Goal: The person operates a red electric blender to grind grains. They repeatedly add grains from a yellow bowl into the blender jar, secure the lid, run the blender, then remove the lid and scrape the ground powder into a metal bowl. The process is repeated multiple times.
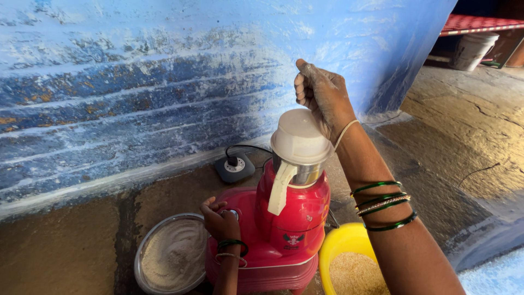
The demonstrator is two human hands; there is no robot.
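Observation:
A red mixer grinder [286, 224] stands on the stone floor, with a steel jar under a white lid [299, 136] and a white handle. My right hand [319, 95], dusted with flour, hovers just above and behind the lid, fingers curled, holding nothing I can see. My left hand [219, 218] is closed on the knob at the front left of the grinder's base. Both wrists wear green bangles.
A steel sieve [143, 248] holding pale flour lies left of the grinder. A yellow bowl [341, 240] of coarse grain sits to its right. A black socket [234, 166] with a cord lies by the blue wall. A white bucket [472, 50] stands far right.

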